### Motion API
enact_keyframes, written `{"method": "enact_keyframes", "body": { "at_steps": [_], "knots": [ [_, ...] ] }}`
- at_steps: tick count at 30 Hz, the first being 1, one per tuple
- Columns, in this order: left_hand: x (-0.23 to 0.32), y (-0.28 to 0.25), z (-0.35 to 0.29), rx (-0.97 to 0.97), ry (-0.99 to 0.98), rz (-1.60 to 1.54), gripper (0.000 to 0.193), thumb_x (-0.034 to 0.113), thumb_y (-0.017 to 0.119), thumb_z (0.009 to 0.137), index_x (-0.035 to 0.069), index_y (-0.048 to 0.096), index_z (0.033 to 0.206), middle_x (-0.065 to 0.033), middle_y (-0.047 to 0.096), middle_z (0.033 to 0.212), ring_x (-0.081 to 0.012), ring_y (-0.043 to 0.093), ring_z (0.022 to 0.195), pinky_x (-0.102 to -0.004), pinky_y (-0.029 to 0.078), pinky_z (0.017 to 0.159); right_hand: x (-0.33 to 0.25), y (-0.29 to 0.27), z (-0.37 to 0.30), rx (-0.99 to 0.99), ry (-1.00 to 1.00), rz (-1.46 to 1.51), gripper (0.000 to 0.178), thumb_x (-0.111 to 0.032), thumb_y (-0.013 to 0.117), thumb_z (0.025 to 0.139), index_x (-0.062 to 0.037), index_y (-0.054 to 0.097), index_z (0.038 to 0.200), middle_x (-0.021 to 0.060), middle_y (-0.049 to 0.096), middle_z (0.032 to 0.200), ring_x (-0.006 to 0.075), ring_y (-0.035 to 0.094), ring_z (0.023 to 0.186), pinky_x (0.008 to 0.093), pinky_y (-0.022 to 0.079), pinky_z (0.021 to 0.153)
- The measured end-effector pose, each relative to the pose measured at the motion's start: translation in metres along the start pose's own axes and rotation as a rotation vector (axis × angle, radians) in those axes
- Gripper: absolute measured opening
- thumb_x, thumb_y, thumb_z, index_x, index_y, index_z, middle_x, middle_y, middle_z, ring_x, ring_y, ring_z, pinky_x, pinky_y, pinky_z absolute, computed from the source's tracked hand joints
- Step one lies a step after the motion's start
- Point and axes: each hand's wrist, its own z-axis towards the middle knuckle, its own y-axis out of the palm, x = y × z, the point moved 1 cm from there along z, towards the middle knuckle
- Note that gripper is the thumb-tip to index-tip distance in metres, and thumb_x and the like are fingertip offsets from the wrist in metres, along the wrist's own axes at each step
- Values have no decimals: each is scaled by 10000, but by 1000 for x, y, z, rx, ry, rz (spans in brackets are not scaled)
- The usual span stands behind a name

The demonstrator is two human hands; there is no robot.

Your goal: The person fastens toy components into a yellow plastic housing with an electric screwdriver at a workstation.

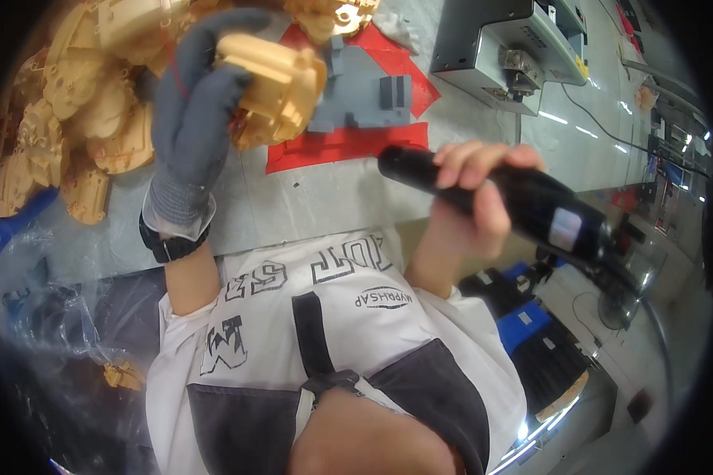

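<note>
My left hand [202, 103], in a grey glove with a black watch at the wrist, is closed around a tan moulded plastic housing [281, 83]. The housing is held up over the table, in front of a grey fixture block [364, 91] lying on red sheet [348, 148]. My bare right hand [475, 186] wraps round a black electric screwdriver [547, 202], held tilted above the table's near edge. Its narrower nose points left toward the fixture, and a cable leaves its other end. I cannot make out a bit at the nose.
Many similar tan housings [79, 119] are heaped at the left of the table [253, 198]. A grey metal machine [507, 55] stands at the back right. Clear plastic film [63, 269] hangs by the left edge. Black and blue bins [523, 321] sit below on the right.
</note>
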Motion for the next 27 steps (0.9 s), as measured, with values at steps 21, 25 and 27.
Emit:
{"method": "enact_keyframes", "body": {
  "at_steps": [21, 25, 27],
  "knots": [
    [7, 57, 22, -343, 482, 950, 607, 286, 673, 656, 110, 463, 1197, -141, 508, 1117, -315, 514, 961, -380, 433, 798, -5, -68, 53, 550, -249, 55, 274, -92, 472, 731, -81, 444, 1004, 63, 495, 675, 200, 482, 617, 367, 409, 688],
    [-3, 60, 14, -336, 338, 863, 659, 318, 714, 580, 167, 467, 1172, -93, 495, 1067, -277, 529, 896, -371, 444, 754, -3, -51, 62, 413, -283, 196, 316, -84, 472, 709, -69, 441, 1023, 76, 509, 679, 201, 494, 600, 384, 427, 677],
    [3, 60, 14, -367, 302, 870, 787, 206, 755, 517, 138, 429, 1231, -137, 493, 1095, -316, 506, 967, -385, 430, 813, 3, -34, 72, 383, -306, 92, 321, -122, 481, 700, -71, 446, 1016, 75, 501, 660, 200, 486, 586, 393, 426, 666]
  ]
}}
